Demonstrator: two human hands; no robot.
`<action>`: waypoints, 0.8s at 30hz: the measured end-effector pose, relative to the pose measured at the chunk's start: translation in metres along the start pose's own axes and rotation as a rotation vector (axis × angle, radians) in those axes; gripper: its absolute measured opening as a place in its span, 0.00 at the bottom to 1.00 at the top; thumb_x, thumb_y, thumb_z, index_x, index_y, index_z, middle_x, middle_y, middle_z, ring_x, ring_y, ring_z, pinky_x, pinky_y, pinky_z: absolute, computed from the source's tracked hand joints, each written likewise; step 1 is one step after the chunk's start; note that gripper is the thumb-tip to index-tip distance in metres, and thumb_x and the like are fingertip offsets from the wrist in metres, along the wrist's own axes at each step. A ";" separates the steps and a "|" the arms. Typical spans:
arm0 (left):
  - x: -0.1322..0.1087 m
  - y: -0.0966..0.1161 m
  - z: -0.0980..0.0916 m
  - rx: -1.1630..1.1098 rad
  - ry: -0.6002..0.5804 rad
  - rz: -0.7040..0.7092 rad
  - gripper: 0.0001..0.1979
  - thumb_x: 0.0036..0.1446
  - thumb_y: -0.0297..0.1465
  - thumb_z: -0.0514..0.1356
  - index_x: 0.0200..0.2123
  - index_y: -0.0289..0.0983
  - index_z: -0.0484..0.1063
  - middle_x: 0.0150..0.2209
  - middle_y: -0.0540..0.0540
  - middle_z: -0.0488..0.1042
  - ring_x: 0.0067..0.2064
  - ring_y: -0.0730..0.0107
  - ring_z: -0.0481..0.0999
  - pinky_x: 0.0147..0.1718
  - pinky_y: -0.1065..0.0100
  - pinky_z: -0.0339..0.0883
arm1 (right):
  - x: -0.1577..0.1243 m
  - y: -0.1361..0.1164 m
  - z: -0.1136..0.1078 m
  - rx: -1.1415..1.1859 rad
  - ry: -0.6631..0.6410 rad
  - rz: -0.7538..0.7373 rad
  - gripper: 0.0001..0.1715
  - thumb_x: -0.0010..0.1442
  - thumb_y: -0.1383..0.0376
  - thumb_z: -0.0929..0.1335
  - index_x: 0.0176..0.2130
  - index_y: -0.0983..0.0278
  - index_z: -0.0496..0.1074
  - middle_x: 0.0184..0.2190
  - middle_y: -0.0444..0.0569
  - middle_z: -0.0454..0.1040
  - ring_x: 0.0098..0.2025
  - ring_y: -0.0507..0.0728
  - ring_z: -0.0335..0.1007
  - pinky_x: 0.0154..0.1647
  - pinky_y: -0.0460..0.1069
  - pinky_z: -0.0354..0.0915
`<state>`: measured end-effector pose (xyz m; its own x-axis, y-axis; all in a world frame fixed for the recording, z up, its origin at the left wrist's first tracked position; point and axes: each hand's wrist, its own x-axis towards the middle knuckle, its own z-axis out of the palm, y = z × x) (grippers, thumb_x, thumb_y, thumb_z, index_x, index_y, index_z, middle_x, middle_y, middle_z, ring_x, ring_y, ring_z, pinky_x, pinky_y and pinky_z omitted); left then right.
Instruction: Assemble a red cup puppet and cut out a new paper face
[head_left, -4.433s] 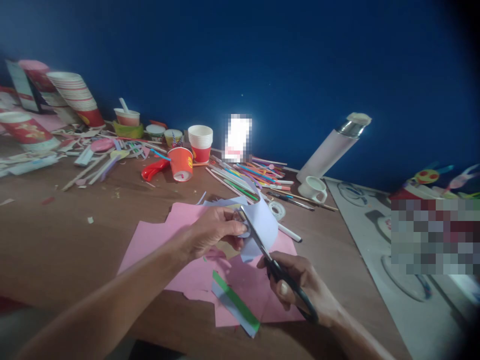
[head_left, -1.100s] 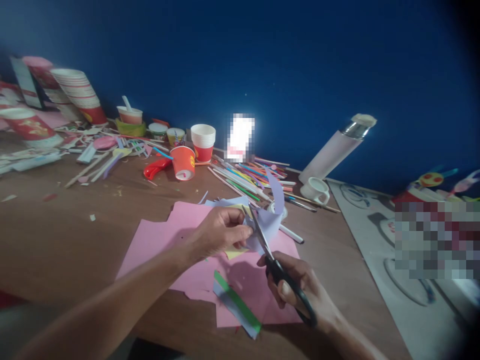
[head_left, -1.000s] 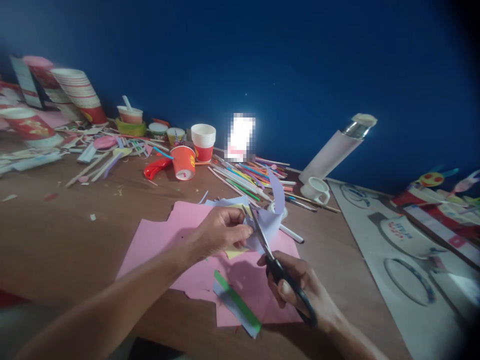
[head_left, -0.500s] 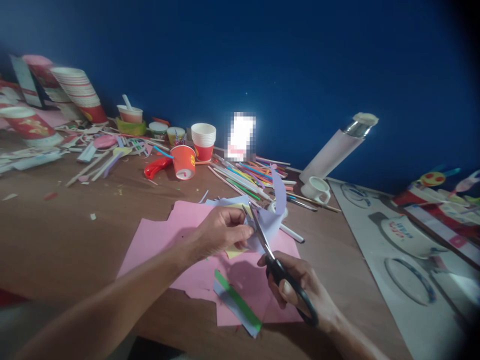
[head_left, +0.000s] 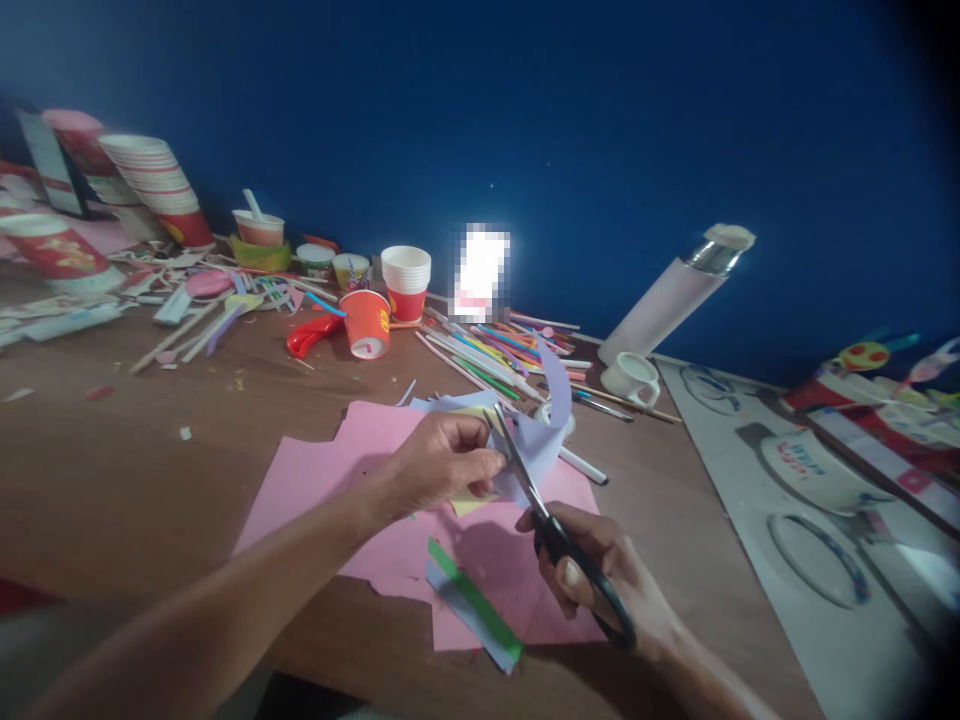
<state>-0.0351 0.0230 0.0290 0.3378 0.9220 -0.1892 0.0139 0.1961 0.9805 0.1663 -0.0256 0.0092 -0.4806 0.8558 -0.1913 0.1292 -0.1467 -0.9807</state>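
Observation:
My left hand (head_left: 446, 460) pinches a light purple sheet of paper (head_left: 534, 450) between thumb and fingers. A narrow part of that sheet curls upward on the far side. My right hand (head_left: 596, 565) is closed round the black handles of a pair of scissors (head_left: 555, 540). The scissor blades point away from me and lie across the purple paper, just right of my left fingertips, with their tips slightly apart. Beneath both hands is pink paper (head_left: 307, 495) on the table. Green and pale blue strips (head_left: 476, 610) rest on its near part.
Straws (head_left: 487, 365) are piled behind the paper, near a white mug (head_left: 632, 380) and a leaning thermos (head_left: 667, 300). An orange paper cup (head_left: 366, 325) and stacked cups (head_left: 406, 285) stand left of them. Scraps and more cups (head_left: 150, 185) fill the far left. White board (head_left: 720, 450) lies right.
Both hands, the scissors and the purple paper keep almost the same position. The scissor tips look very slightly closer together.

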 end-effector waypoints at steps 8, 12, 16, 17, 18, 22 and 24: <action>0.000 0.001 -0.001 -0.004 -0.023 -0.003 0.06 0.46 0.28 0.59 0.20 0.33 0.67 0.18 0.49 0.70 0.22 0.76 0.69 0.24 0.73 0.61 | 0.000 0.003 -0.001 0.005 -0.022 -0.017 0.32 0.47 0.45 0.68 0.39 0.68 0.69 0.16 0.40 0.61 0.15 0.47 0.53 0.16 0.44 0.53; -0.001 0.002 -0.001 0.001 -0.032 0.005 0.06 0.47 0.29 0.59 0.21 0.33 0.67 0.18 0.49 0.70 0.23 0.76 0.69 0.25 0.73 0.62 | 0.000 0.008 -0.002 0.035 -0.021 -0.031 0.31 0.47 0.46 0.68 0.40 0.69 0.68 0.16 0.39 0.60 0.14 0.47 0.52 0.15 0.43 0.52; 0.000 0.002 -0.001 0.010 -0.030 0.008 0.07 0.47 0.28 0.59 0.20 0.33 0.67 0.18 0.50 0.70 0.22 0.76 0.69 0.25 0.73 0.62 | 0.000 0.009 -0.002 0.030 -0.033 -0.031 0.30 0.49 0.48 0.68 0.40 0.69 0.68 0.17 0.40 0.61 0.14 0.46 0.53 0.15 0.43 0.52; 0.000 0.002 -0.001 0.007 -0.028 0.008 0.06 0.46 0.28 0.59 0.20 0.32 0.67 0.18 0.50 0.70 0.22 0.77 0.69 0.25 0.73 0.62 | 0.000 0.009 -0.003 0.028 -0.038 -0.030 0.29 0.49 0.48 0.68 0.40 0.69 0.68 0.17 0.40 0.61 0.14 0.46 0.53 0.15 0.43 0.52; 0.000 0.001 -0.001 0.005 -0.028 0.010 0.06 0.47 0.28 0.59 0.20 0.32 0.67 0.18 0.50 0.70 0.22 0.77 0.69 0.25 0.73 0.62 | 0.000 0.009 -0.003 0.030 -0.041 -0.030 0.29 0.49 0.48 0.68 0.40 0.69 0.68 0.17 0.40 0.61 0.14 0.46 0.54 0.15 0.43 0.51; 0.001 0.000 -0.002 0.006 -0.043 0.016 0.06 0.47 0.28 0.58 0.22 0.32 0.68 0.18 0.50 0.71 0.23 0.76 0.69 0.25 0.73 0.61 | 0.000 0.011 -0.005 0.052 -0.039 -0.042 0.28 0.49 0.48 0.69 0.40 0.68 0.69 0.17 0.39 0.61 0.14 0.45 0.54 0.15 0.42 0.50; 0.001 0.000 -0.001 0.002 -0.045 0.023 0.06 0.47 0.28 0.59 0.21 0.32 0.68 0.19 0.50 0.71 0.23 0.77 0.69 0.26 0.73 0.62 | 0.000 0.011 -0.005 0.058 -0.041 -0.046 0.28 0.49 0.49 0.69 0.40 0.68 0.69 0.17 0.39 0.61 0.14 0.45 0.54 0.15 0.41 0.50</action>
<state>-0.0360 0.0243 0.0289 0.3798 0.9104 -0.1638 0.0073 0.1741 0.9847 0.1722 -0.0246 -0.0018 -0.5200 0.8415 -0.1466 0.0566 -0.1373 -0.9889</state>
